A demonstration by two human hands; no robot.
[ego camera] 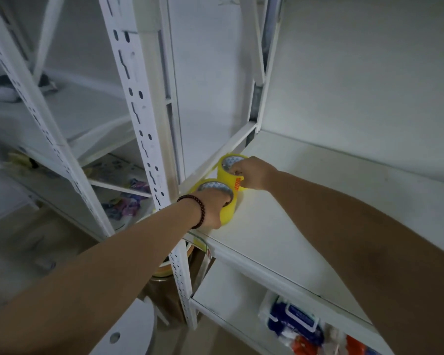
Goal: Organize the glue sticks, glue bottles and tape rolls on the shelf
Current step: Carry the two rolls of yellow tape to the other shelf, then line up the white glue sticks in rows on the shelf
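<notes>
Two yellow tape rolls stand flat, side by side, at the left end of a white shelf board (280, 226). My left hand (212, 208), with a dark bead bracelet on its wrist, grips the nearer tape roll (228, 213) with fingers in its core. My right hand (251, 175) holds the farther tape roll (227, 175) from its right side, next to an orange-and-white tab on the roll. The two rolls touch each other. No glue sticks or glue bottles show on this board.
A perforated white upright (144, 129) stands just left of the rolls. More tape rolls (164, 267) sit lower down behind the upright. A blue-and-white packet (295, 321) lies on the shelf below. The neighbouring rack (123, 190) on the left holds colourful items.
</notes>
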